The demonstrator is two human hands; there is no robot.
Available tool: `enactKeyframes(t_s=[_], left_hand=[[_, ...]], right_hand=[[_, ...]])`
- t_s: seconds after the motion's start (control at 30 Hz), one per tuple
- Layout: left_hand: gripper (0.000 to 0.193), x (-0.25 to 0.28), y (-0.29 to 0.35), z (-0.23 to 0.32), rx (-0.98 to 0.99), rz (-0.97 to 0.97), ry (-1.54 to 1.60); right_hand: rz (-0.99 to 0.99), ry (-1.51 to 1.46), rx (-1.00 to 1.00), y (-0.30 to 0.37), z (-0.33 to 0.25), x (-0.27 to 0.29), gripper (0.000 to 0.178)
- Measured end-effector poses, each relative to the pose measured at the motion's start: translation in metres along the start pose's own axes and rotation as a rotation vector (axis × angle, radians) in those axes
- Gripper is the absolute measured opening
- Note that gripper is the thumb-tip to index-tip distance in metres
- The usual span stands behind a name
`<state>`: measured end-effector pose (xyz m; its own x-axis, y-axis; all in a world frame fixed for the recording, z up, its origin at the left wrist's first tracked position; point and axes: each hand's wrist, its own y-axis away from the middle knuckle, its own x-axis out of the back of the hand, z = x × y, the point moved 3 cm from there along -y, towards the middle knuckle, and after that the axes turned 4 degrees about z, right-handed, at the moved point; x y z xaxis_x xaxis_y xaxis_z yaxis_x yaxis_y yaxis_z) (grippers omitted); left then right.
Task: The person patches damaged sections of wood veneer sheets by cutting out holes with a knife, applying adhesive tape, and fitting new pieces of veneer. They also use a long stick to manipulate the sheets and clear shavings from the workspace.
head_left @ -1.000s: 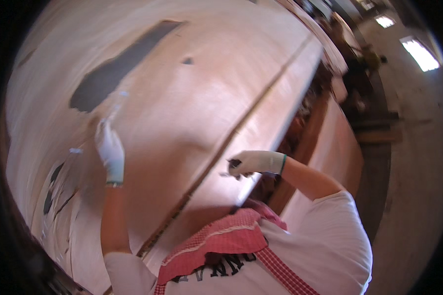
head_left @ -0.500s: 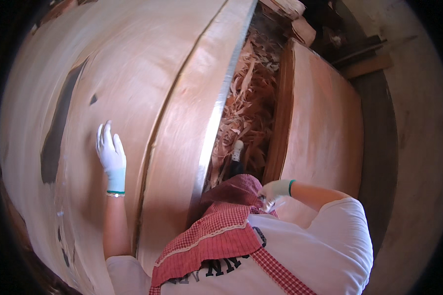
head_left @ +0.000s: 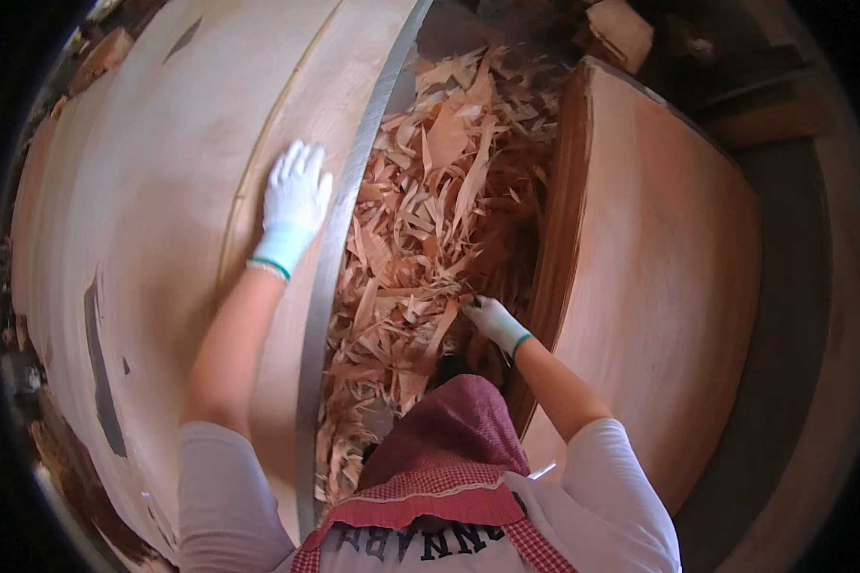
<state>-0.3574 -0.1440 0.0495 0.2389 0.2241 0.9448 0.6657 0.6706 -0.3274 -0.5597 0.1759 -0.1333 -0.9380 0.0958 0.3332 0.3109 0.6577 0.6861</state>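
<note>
My left hand (head_left: 296,191), in a white glove with a green-edged cuff, lies flat with fingers stretched out on a broad pale wood veneer sheet (head_left: 153,191). It rests between a long seam or slit (head_left: 255,158) in the sheet and the grey metal edge (head_left: 361,153) of the table. My right hand (head_left: 495,325), gloved the same way, is over the gap beside the table, with its fingers closed. A small dark bit shows at the fingertips, too small to name. Below and around that hand lie reddish-brown torn veneer scraps (head_left: 449,143).
To the right of the gap stands a thick stack of veneer sheets (head_left: 659,258). Dark tears (head_left: 100,372) mark the left sheet. A wood piece (head_left: 621,33) lies beyond the gap. A grey floor strip (head_left: 798,248) runs along the far right. My red checked apron (head_left: 449,430) hangs in front.
The view has shifted. My left hand has moved right across the veneer, closer to the metal edge. My right hand has gone from my apron forward over the scraps.
</note>
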Motion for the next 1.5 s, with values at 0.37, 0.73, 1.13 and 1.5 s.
enactKeyframes(t_s=[0.37, 0.73, 1.13, 1.5], left_hand=[[0.049, -0.052, -0.083, -0.005, 0.110, -0.107, -0.037], [0.055, -0.057, -0.052, -0.034, 0.188, -0.219, -0.088], [0.056, -0.046, -0.047, -0.045, 0.184, -0.316, -0.090], [0.057, -0.045, -0.052, -0.038, 0.152, -0.330, -0.173]], right_hand=[[0.223, -0.609, -0.217, -0.370, 0.012, 0.066, 0.017], [0.148, -0.713, -0.186, -0.597, 0.044, -0.011, 0.013], [0.393, -0.793, -0.092, -0.620, 0.083, -0.045, 0.014], [0.421, -0.867, -0.134, -0.662, 0.030, 0.061, 0.022]])
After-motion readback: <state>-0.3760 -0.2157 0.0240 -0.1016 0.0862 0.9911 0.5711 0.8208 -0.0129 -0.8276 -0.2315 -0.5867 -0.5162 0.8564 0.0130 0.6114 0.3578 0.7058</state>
